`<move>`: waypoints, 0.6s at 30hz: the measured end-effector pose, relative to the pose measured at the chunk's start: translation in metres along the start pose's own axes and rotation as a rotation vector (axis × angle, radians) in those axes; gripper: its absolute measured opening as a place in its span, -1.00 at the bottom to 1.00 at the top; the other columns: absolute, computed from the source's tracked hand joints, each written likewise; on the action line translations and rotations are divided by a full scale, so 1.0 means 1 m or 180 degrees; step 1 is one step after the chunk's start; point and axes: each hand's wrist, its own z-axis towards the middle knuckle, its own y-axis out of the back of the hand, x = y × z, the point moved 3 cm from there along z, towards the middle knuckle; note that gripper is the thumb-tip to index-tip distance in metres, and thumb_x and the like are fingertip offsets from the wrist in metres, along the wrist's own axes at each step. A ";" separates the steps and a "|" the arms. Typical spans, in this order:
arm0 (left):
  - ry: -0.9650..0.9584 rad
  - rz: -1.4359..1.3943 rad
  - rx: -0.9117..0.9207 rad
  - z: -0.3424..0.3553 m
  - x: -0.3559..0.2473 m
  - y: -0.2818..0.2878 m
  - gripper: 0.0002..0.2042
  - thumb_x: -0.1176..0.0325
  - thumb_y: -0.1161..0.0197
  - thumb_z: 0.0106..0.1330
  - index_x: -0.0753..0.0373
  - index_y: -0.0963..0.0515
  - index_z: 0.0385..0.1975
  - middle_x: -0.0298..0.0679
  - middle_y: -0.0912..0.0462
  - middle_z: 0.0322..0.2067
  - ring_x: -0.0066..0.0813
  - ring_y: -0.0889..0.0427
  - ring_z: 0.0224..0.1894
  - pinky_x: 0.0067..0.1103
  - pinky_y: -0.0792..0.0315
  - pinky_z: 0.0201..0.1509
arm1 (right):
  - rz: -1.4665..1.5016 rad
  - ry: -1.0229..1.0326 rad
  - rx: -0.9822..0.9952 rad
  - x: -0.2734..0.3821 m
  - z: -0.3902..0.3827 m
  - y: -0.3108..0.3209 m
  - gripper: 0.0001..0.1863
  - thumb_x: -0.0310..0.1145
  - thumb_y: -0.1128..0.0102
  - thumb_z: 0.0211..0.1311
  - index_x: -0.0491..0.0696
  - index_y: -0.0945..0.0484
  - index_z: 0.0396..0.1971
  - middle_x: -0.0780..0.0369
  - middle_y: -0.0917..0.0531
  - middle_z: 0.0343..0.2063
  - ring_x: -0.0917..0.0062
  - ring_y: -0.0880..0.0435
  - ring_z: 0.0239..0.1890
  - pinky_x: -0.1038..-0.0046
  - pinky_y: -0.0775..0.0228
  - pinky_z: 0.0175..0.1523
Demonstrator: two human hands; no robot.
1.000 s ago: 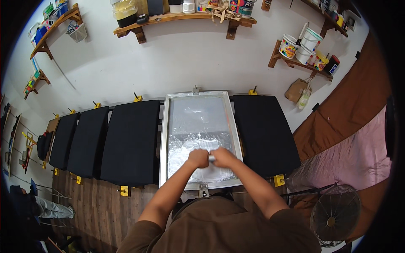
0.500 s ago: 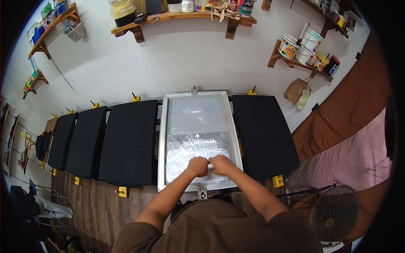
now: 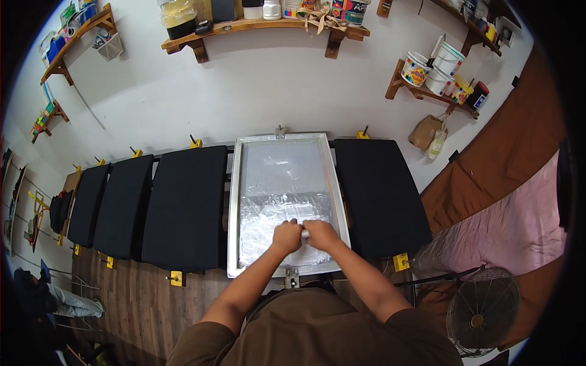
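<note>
Left grip (image 3: 287,235) and right grip (image 3: 321,235) both clenched, side by side, small gap, on one pale handle (image 3: 305,233); I get only the short piece showing between the fists, rest hidden. Going left to right on my feed: far left of the grip and lower, a person in grey trousers (image 3: 73,302). Closer in, left of the grip, three black pads (image 3: 185,207) in a row, widest one nearest, yellow bracket (image 3: 176,278) at its lower edge. Directly under the grip, a metal frame (image 3: 234,207) around a screen, crinkled shiny film (image 3: 268,210) over its near part; can't tell if the handle touches it. Metal clamp (image 3: 292,277) just below the grip, on the near edge. Right of the grip, another black pad (image 3: 383,195) beside the frame. Farther right and lower, a round wire fan (image 3: 482,311); above that, pink cloth (image 3: 494,226).
</note>
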 end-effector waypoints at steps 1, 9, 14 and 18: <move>-0.0077 -0.0050 -0.0122 -0.010 -0.008 -0.008 -0.80 0.47 -0.27 0.01 0.20 -0.68 -0.33 -0.10 -0.61 -0.24 -0.07 -0.67 -0.22 -0.26 -0.63 -0.25 | -0.0037 0.0088 -0.0183 -0.002 -0.010 -0.011 -0.71 -0.53 -0.24 -0.09 -0.07 -0.55 -0.26 0.06 -0.69 -0.30 0.10 -0.68 -0.15 0.11 -0.55 -0.07; -0.0318 -0.0259 -0.0078 -0.075 -0.028 -0.004 -0.82 0.44 -0.30 -0.04 0.22 -0.64 -0.38 -0.10 -0.61 -0.34 -0.06 -0.67 -0.34 -0.26 -0.61 -0.30 | 0.0060 -0.0052 0.0037 0.026 -0.073 -0.025 -0.68 -0.53 -0.19 -0.07 -0.05 -0.57 -0.21 0.08 -0.70 -0.25 0.13 -0.67 -0.09 0.13 -0.54 -0.03; -0.0079 -0.0085 0.0095 -0.017 -0.011 0.012 -0.81 0.40 -0.30 -0.02 0.15 -0.71 -0.37 -0.09 -0.67 -0.28 -0.06 -0.72 -0.25 -0.26 -0.63 -0.22 | 0.0162 0.0117 -0.0159 0.001 -0.019 -0.002 -0.75 -0.50 -0.22 -0.08 -0.06 -0.58 -0.29 0.04 -0.69 -0.38 0.04 -0.67 -0.22 0.05 -0.51 -0.11; 0.0024 -0.0081 -0.0058 0.021 0.007 0.001 -0.80 0.41 -0.28 -0.01 0.12 -0.72 -0.36 -0.10 -0.68 -0.28 -0.06 -0.73 -0.24 -0.28 -0.64 -0.16 | -0.0120 0.0179 -0.0183 -0.012 0.019 0.000 -0.74 -0.50 -0.28 -0.08 -0.07 -0.60 -0.28 0.04 -0.70 -0.36 0.06 -0.69 -0.20 0.06 -0.54 -0.07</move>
